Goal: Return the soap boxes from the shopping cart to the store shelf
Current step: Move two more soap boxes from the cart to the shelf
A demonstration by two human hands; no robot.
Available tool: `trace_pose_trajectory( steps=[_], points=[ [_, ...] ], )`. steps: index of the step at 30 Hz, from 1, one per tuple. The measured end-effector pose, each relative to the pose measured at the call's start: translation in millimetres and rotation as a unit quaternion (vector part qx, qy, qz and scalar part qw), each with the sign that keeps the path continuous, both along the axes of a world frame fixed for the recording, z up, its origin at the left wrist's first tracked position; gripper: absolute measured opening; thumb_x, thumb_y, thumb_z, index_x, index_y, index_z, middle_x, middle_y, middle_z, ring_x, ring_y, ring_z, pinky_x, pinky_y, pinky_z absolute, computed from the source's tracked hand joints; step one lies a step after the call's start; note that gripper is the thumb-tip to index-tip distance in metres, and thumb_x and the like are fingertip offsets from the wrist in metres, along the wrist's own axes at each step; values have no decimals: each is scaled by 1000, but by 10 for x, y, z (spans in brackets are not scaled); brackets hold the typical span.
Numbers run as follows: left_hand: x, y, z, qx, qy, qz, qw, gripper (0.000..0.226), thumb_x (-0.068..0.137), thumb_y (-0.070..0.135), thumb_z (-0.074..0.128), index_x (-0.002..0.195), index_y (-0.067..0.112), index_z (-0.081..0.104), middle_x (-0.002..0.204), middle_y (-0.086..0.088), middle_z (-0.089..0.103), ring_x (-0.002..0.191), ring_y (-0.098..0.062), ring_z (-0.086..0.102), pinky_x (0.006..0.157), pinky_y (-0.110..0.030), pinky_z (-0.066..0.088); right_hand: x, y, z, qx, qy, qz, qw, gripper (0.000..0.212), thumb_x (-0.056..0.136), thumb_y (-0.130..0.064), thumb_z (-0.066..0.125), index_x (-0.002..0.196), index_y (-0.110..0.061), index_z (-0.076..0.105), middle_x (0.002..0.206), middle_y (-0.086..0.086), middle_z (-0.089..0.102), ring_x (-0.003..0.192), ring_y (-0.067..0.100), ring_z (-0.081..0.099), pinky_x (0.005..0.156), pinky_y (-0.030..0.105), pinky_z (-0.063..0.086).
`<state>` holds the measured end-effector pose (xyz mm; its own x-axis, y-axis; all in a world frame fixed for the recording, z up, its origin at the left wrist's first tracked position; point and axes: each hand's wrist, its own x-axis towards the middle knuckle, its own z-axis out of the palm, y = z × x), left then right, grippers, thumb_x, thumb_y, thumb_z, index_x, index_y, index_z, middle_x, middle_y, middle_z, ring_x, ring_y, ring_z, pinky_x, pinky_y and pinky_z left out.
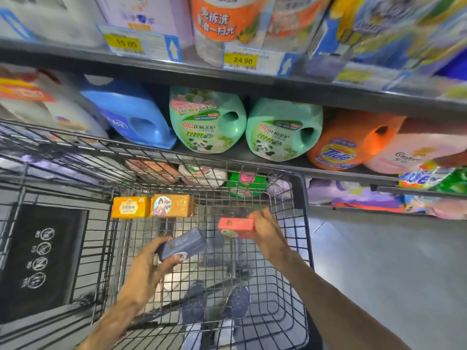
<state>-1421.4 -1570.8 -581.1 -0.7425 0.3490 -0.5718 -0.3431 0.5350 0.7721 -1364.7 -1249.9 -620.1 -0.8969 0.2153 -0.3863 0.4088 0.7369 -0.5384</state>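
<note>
I see the black wire shopping cart carrying two orange cardboard soap boxes side by side at its far end; behind it, the dark metal store shelf bears two green plastic detergent jugs.

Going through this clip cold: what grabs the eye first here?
Two hands over the wire shopping cart, each gripping a soap box: the left hand a dark grey box, the right hand a red box. Behind, two mint-green detergent jugs sit mid-shelf beside an orange Tide jug.

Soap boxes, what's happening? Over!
Left hand grips grey soap box. Right hand grips red soap box. Two orange soap boxes remain in wire cart.
</note>
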Motion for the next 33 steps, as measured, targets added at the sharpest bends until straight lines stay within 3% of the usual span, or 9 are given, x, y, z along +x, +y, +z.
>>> trace_pose_trajectory(
  steps=[2,6,10,12,16,19,27,31,33],
  points=[
    [-1,-14,158,14,-18,19,1000,49,80,36,73,126,34,57,123,-5,62,95,-25,75,78,-44,63,75,-61,184,10,-2,6,1000,16,96,-21,61,103,-9,54,97,-3,55,89,17,61,79,21,52],
    [-79,-30,556,15,13,0,1000,48,83,29,74,127,32,57,117,3,65,93,-24,74,75,-51,62,174,-68,569,-114,-5,-111,987,29,78,-26,79,98,-29,60,99,-10,62,88,10,61,75,29,54],
    [-227,97,1154,15,82,-26,996,46,80,28,80,122,27,59,112,5,68,93,-2,68,80,-18,55,260,-25,1353,-195,22,-192,962,48,67,-43,81,110,-30,63,104,-9,67,95,8,64,83,26,53],
    [-305,183,1481,13,108,-31,994,45,75,30,85,113,28,63,107,6,70,92,0,67,73,-16,53,342,48,1733,-220,77,-239,943,49,60,-44,80,104,-28,65,98,-4,71,90,14,68,79,30,56],
    [-480,501,2276,36,159,-78,983,51,64,41,90,107,27,67,98,7,75,92,-8,71,70,-16,52,539,347,2530,-201,127,-290,927,38,62,-26,81,97,-31,66,92,8,74,86,28,70,77,40,57],
    [-541,860,2898,66,188,-121,972,43,71,25,91,106,24,67,100,2,76,83,-3,72,69,-16,55,770,660,3154,-204,181,-296,915,41,57,-34,79,97,-34,69,93,5,76,87,25,71,83,50,56],
    [-342,2011,4451,194,312,-229,901,31,79,26,84,105,31,68,98,29,70,94,5,67,76,-12,50,1751,1362,4814,-139,310,-374,863,39,72,0,82,106,-13,69,85,-3,77,77,9,69,74,30,57],
    [-41,2650,4994,249,319,-275,873,40,70,42,85,106,34,70,99,16,74,84,0,68,72,-20,57,2415,1748,5294,-108,343,-399,844,41,73,4,80,109,-8,65,93,6,77,83,14,72,75,27,59],
    [171,3004,5171,256,316,-286,868,40,74,30,89,108,26,70,90,7,75,75,-5,68,64,-21,57,2749,1961,5501,-89,356,-411,834,41,74,2,81,111,-5,65,93,4,77,82,11,72,75,25,58]
  ],
)
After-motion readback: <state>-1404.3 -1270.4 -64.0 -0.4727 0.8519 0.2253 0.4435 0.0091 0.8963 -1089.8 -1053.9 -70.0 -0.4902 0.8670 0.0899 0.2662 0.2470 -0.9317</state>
